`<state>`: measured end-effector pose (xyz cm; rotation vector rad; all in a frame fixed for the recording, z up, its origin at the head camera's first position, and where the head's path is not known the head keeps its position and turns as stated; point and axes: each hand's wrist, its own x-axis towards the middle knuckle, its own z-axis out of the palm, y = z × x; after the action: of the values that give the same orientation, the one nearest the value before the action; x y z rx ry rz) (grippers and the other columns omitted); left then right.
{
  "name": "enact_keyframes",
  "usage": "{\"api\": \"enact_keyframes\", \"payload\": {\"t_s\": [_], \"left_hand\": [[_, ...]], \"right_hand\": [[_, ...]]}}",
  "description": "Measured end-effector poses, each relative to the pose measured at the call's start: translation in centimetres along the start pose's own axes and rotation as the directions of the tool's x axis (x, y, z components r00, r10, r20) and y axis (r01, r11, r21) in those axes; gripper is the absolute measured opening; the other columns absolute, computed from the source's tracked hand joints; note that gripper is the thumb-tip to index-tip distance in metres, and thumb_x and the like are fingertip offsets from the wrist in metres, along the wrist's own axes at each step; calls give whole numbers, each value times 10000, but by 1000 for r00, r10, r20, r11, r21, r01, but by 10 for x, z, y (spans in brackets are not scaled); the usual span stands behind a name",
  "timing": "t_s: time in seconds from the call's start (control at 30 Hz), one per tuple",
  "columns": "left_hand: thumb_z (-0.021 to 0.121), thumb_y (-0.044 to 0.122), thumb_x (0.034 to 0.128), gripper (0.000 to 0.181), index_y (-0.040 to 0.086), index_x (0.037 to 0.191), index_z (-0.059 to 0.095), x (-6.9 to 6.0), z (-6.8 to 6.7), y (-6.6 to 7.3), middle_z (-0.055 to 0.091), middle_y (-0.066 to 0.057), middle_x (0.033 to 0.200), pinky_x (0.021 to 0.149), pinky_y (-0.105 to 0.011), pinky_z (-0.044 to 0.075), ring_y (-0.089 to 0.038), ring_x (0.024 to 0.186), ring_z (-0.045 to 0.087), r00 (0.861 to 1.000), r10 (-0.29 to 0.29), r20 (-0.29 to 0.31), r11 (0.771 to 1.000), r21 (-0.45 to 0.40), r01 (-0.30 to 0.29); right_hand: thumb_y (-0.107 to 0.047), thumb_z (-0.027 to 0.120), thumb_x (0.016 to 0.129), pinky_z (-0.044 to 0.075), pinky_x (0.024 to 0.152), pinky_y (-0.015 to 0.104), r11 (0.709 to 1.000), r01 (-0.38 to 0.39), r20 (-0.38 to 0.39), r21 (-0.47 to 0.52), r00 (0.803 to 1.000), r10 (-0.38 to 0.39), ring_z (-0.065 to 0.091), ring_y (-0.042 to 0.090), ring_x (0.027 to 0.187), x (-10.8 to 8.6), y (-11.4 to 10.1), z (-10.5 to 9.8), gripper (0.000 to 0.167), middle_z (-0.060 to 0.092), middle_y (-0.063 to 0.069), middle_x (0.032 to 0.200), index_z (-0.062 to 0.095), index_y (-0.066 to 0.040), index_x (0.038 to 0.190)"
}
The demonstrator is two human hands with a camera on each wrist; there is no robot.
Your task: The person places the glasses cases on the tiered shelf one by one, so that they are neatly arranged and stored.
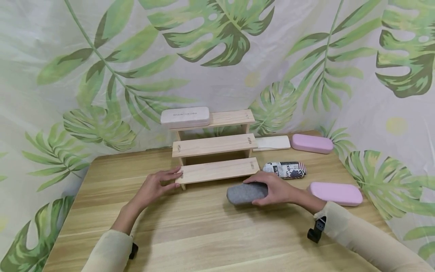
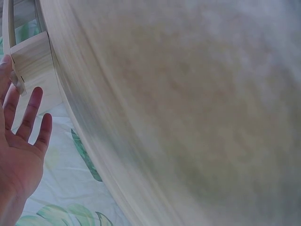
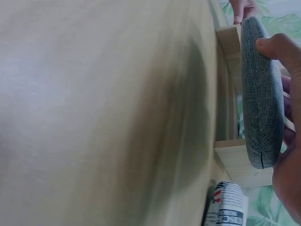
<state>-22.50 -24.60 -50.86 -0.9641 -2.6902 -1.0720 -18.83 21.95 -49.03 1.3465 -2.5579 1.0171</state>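
A grey fabric case (image 1: 245,193) is gripped in my right hand (image 1: 276,188), raised in front of the lowest step of a three-tier wooden rack (image 1: 217,170). In the right wrist view the thumb of the right hand (image 3: 289,94) lies on the near face of the grey case (image 3: 261,94), fingers behind it. My left hand (image 1: 157,187) touches the left end of the lowest step, fingers extended. The left wrist view shows the left hand (image 2: 21,155) with spread fingers beside the rack's end (image 2: 35,66). A white case (image 1: 185,117) lies on the top step, at its left.
Right of the rack are a white flat case (image 1: 273,142), a newsprint-patterned case (image 1: 285,170) and two pink cases, one at the back (image 1: 312,144) and one nearer (image 1: 335,193). Leaf-patterned cloth (image 1: 217,83) hangs behind the wooden table (image 1: 190,234).
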Motion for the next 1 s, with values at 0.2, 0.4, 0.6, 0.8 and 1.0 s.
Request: {"api": "enact_keyframes", "payload": {"t_s": [0.2, 0.4, 0.6, 0.8, 1.0], "left_hand": [[847, 110, 906, 427, 84, 1320, 746, -1, -1, 0, 613, -101, 1501, 1063, -579, 513, -382, 1313, 633, 1000, -14, 13, 1000, 5, 14], [842, 152, 917, 434, 101, 1335, 740, 0, -1, 0, 600, -65, 1518, 1086, -551, 509, -349, 1339, 619, 1000, -21, 22, 1000, 9, 21], [848, 143, 910, 434, 108, 1330, 745, -1, -2, 0, 605, -64, 1514, 1081, -551, 511, -349, 1337, 621, 1000, -17, 16, 1000, 6, 17], [841, 144, 918, 424, 115, 1330, 746, -1, -1, 0, 601, -70, 1515, 1099, -554, 495, -357, 1351, 610, 1000, -19, 21, 1000, 11, 19], [845, 140, 914, 424, 107, 1325, 748, 0, -2, 0, 604, -67, 1513, 1081, -552, 512, -355, 1341, 617, 1000, -16, 21, 1000, 5, 16]], "right_hand": [[-305, 939, 772, 583, 859, 346, 1000, -1, -18, -4, 1000, 1, 689, 171, 1105, 8, -1, -10, 607, 747, -6, 1246, 724, -163, 1322], [-272, 939, 767, 595, 865, 354, 1000, 10, -28, -7, 1000, -10, 696, 178, 1120, 16, -2, -18, 604, 743, -2, 1260, 724, -161, 1320], [-221, 946, 757, 600, 839, 349, 999, 41, -56, 2, 998, -41, 697, 200, 1112, 25, -3, -29, 615, 739, 32, 1264, 719, -139, 1322], [-200, 940, 761, 602, 827, 388, 999, 41, -69, -18, 997, -42, 704, 234, 1104, 33, -4, -42, 620, 737, 67, 1261, 713, -108, 1330], [-219, 933, 782, 584, 910, 452, 999, 16, -77, -44, 997, -20, 685, 228, 1136, 42, 0, -53, 617, 730, 52, 1277, 710, -132, 1351]]}}
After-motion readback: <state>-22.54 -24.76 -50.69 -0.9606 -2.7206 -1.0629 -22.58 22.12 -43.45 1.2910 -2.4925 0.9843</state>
